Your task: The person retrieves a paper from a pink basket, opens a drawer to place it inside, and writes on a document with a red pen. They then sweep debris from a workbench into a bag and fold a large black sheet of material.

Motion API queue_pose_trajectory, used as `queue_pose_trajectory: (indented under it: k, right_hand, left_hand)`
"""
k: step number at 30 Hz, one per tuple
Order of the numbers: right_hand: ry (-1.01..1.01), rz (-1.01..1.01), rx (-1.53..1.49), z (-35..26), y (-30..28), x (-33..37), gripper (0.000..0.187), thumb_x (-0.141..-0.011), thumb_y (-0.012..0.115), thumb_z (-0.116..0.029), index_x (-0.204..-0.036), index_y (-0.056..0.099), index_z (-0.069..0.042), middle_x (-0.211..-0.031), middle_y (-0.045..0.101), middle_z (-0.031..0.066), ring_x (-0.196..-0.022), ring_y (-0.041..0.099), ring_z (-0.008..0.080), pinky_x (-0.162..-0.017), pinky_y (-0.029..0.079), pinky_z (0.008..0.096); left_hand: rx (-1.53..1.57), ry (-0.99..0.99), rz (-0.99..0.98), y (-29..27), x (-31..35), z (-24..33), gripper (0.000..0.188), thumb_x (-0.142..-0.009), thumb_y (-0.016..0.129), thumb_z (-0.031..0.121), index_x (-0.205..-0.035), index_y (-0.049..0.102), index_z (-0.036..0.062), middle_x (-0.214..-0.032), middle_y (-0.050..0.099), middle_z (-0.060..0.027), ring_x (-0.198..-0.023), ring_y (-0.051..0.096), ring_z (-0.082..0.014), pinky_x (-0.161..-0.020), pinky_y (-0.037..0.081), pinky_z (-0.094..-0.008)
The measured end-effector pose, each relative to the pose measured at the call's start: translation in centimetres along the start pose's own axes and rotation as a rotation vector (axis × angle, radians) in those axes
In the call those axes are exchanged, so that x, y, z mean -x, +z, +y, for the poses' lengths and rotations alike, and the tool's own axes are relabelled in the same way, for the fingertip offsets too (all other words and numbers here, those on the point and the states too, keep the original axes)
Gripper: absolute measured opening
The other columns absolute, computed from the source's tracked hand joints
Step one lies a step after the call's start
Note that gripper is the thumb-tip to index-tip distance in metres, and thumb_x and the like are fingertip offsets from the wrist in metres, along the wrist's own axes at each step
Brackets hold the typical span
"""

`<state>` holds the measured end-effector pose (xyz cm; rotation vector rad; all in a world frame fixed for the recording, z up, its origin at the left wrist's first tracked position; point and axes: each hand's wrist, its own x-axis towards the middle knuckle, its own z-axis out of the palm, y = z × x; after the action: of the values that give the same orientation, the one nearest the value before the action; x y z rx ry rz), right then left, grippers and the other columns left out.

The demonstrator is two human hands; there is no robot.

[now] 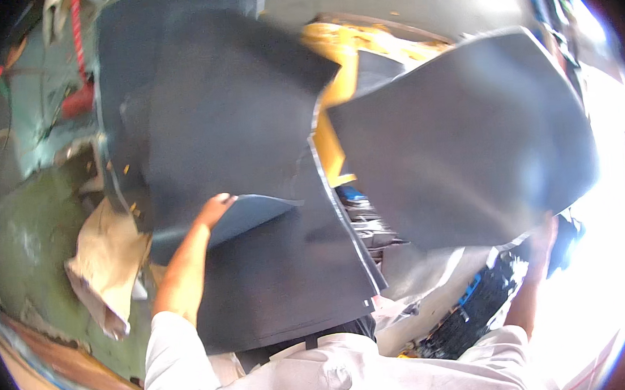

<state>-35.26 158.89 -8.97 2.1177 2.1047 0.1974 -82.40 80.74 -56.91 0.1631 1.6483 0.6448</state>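
My left hand (219,204) is closed on the near edge of a large dark grey flexible sheet (227,114), and that edge curls up. Beneath it lies a stack of similar dark sheets (282,284), reaching close to my waist. On the right, a separate dark grey sheet (461,141) is held up off the stack, tilted and bowed, with glare on its surface. My right hand (545,233) grips this sheet at its near right edge; part of the fingers is hidden and washed out by bright light.
A crumpled brown paper sack (107,264) stands left of the stack on a greenish floor. Yellow sheeting (339,63) shows behind, between the two sheets. Black scraps (465,304) are heaped at the lower right. A red object (78,100) is at the upper left.
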Motion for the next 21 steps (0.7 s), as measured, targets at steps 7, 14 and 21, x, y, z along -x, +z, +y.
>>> queue_pose_trajectory:
  k: [7,14,21]
  right_hand:
    - [-0.912,-0.709,-0.181,-20.3,35.2,19.5,0.027,-0.097,0.064,-0.021,-0.117,0.075,-0.006,-0.108,0.075,0.0205,-0.092,0.073,0.0407,-0.081,0.06,0.0464]
    - [-0.133,-0.966,-0.505,-50.1,44.3,34.0,0.063,-0.086,0.08,-0.048,-0.113,0.073,0.008,-0.092,0.074,0.012,-0.087,0.068,0.0208,-0.075,0.053,0.0379]
    - [0.015,-1.158,-1.088,-57.7,39.2,35.9,0.039,-0.086,0.081,-0.018,-0.114,0.071,0.007,-0.097,0.075,0.0127,-0.083,0.073,0.0232,-0.077,0.059,0.0366]
  left_hand:
    - [-0.392,-0.353,0.342,7.9,12.4,-3.8,0.075,-0.094,0.067,0.055,-0.153,0.05,0.0105,-0.164,0.038,-0.0148,-0.154,0.031,-0.041,-0.115,0.033,-0.0719]
    - [-0.241,-0.731,0.613,6.9,13.5,-8.6,0.083,-0.089,0.076,0.045,-0.142,0.049,-0.0123,-0.147,0.053,-0.0315,-0.138,0.05,-0.0466,-0.113,0.043,-0.053]
    - [0.512,-0.635,1.066,7.9,14.9,-9.8,0.089,-0.096,0.073,0.029,-0.153,0.027,-0.0202,-0.156,0.041,-0.0387,-0.145,0.046,-0.044,-0.124,0.033,-0.0454]
